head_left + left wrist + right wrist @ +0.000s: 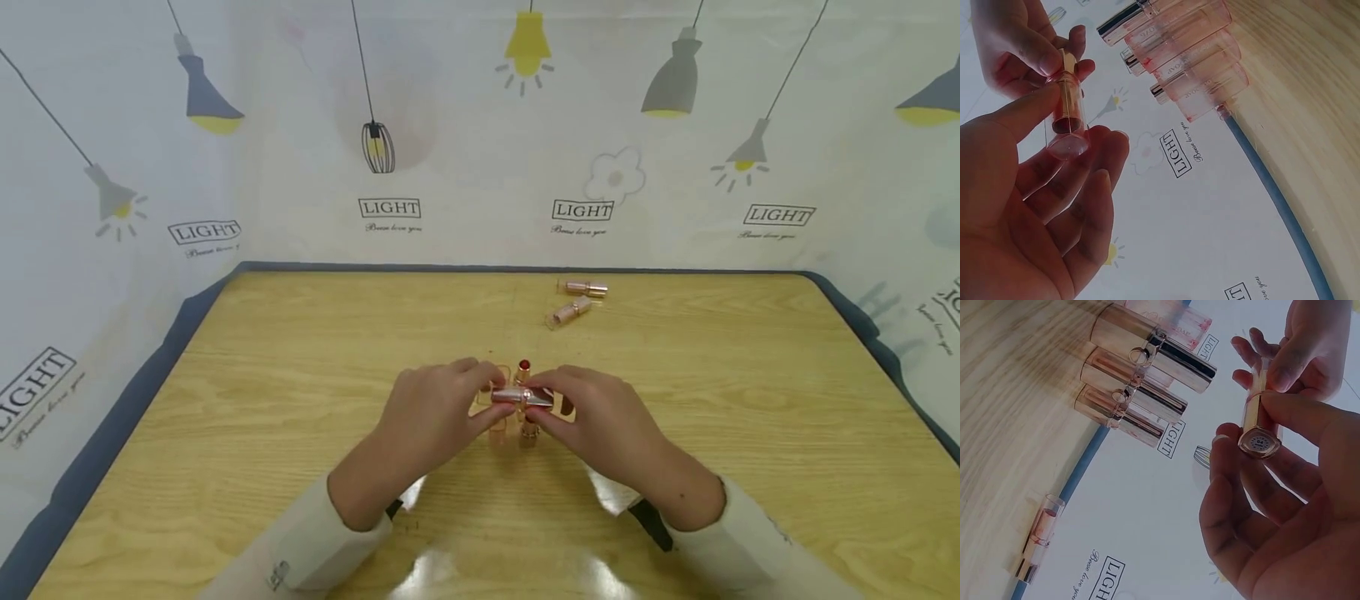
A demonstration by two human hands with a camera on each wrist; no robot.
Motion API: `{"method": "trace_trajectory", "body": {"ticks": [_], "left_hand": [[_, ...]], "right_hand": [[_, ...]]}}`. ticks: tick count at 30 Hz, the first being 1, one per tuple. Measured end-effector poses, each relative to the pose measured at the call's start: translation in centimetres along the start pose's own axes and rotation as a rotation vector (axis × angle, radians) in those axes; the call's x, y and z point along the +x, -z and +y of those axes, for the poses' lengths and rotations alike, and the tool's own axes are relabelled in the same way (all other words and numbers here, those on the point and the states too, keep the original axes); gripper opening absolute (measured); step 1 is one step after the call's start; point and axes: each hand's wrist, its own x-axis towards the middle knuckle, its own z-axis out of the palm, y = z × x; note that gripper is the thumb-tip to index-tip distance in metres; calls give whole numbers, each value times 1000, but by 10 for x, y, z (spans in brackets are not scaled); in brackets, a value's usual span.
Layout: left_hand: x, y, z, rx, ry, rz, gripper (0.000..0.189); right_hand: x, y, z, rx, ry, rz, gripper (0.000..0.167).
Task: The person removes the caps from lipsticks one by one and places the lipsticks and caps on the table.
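Both hands meet over the middle of the table in the head view, holding one lipstick [521, 397] level between them. My left hand [431, 408] pinches its clear-capped end between thumb and fingers; the see-through cap [1067, 147] covers a metallic tube in the left wrist view. My right hand [607, 421] pinches the shiny base end, whose base [1259, 442] bears a small round label. Just beneath the hands, partly hidden, stand several lipsticks, one with a red tip [524, 365]. Clear pinkish caps [1179, 31] stand beside them.
Two more lipsticks lie farther back, a shiny one [587, 288] behind a paler one [570, 312]. A white curtain [480, 150] printed with lamps surrounds the wooden table [315, 333] at the back and sides, its blue hem along the edge.
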Motion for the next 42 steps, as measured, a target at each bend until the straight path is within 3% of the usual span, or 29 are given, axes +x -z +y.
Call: {"method": "trace_trajectory", "body": {"ticks": [17, 34, 42], "left_hand": [[1, 0, -1, 1, -14, 3, 28], [-1, 1, -3, -33, -21, -44, 29], [0, 0, -3, -21, -10, -48, 29]], "right_hand": [[1, 1, -1, 22, 16, 6, 25], [0, 2, 1, 53, 60, -21, 24], [0, 4, 1, 29, 20, -28, 24]]}}
